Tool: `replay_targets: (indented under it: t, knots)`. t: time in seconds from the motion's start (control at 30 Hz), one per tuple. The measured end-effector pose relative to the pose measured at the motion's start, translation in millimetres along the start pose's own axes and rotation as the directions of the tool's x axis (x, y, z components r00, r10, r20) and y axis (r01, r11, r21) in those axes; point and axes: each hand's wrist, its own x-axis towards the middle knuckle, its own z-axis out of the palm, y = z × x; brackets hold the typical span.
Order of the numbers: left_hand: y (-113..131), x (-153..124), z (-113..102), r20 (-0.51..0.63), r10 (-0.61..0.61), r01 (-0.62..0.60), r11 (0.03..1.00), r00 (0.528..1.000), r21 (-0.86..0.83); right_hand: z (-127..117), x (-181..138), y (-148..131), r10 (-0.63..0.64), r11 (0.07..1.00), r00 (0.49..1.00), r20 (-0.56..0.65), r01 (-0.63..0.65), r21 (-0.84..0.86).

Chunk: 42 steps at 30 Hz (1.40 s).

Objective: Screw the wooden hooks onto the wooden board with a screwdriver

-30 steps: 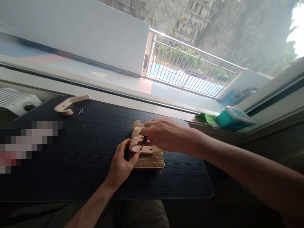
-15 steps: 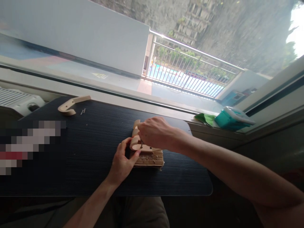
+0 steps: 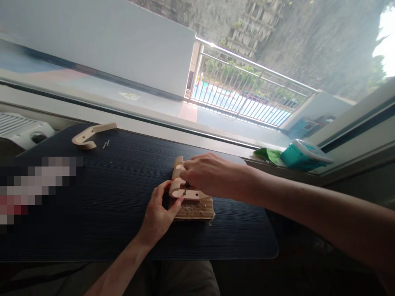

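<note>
My left hand [image 3: 159,211] is closed around the curved end of a pale wooden hook [image 3: 188,194], thumb at its near edge and fingers on the far side. This hook lies on a corrugated cardboard block [image 3: 196,209] whose top is torn and pitted. Above it, my right hand [image 3: 199,172] is a fist around a screwdriver [image 3: 186,187]. Only the screwdriver's thin shaft shows, slanting down to a hole near the hook's bend; the handle is hidden in my fist. A second dark hole shows farther right. More curved wooden pieces [image 3: 178,164] stand just behind.
Another wooden hook [image 3: 88,135] lies at the far left of the dark table [image 3: 129,185], beside a few small screws [image 3: 105,144]. On the right sill are a green cloth [image 3: 268,156] and a teal box [image 3: 304,156]. A pixelated patch covers the table's left side.
My right fist has turned slightly and shifted a little right, and more of the screwdriver's shaft shows. My left hand keeps its grip on the hook. The whole view has shifted slightly.
</note>
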Motion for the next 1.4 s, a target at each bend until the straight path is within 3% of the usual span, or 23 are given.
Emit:
replay_targets:
  t: [0.13,0.3,0.4,0.57,0.67,0.87,0.97,1.07,1.2,1.4]
  knots:
    - [0,0,0,0.006,0.005,-0.005,1.0,1.0,-0.004,7,4,1,0.051,0.998,0.998,0.019,-0.052,0.021]
    - [1,3,1,0.027,-0.005,0.006,1.0,1.0,-0.025,4,5,2,0.26,0.961,0.954,0.148,-0.271,0.055]
    - [1,4,-2,0.062,-0.027,0.031,0.998,0.998,-0.052,0,2,-3,0.318,0.935,0.939,0.134,-0.334,0.122]
    - [-1,-14,-24,0.124,-0.061,0.072,0.994,0.99,-0.079,2,-13,-29,0.231,0.915,0.973,0.017,-0.223,0.336]
    - [-2,-30,-37,0.114,-0.08,0.088,0.994,0.99,-0.068,12,-20,-41,0.283,0.864,0.955,-0.084,-0.216,0.455]
    - [-1,-37,-42,0.096,-0.032,0.033,0.999,0.995,-0.011,46,-23,-52,0.558,0.626,0.819,-0.133,-0.31,0.715]
    - [-3,-36,-41,0.09,-0.007,0.006,1.0,0.996,0.015,63,-29,-59,0.703,0.51,0.695,-0.15,-0.346,0.787]
    - [-7,-37,-40,0.107,-0.003,0.0,1.0,0.994,0.029,77,-38,-64,0.816,0.395,0.547,-0.186,-0.292,0.871]
    - [-10,-39,-40,0.127,-0.017,0.011,0.999,0.992,0.05,91,-43,-67,0.882,0.363,0.406,-0.241,-0.258,0.895]
    - [-11,-40,-40,0.129,0.01,-0.022,0.996,0.992,0.086,106,-31,-74,0.901,0.353,0.322,-0.29,-0.158,0.922]
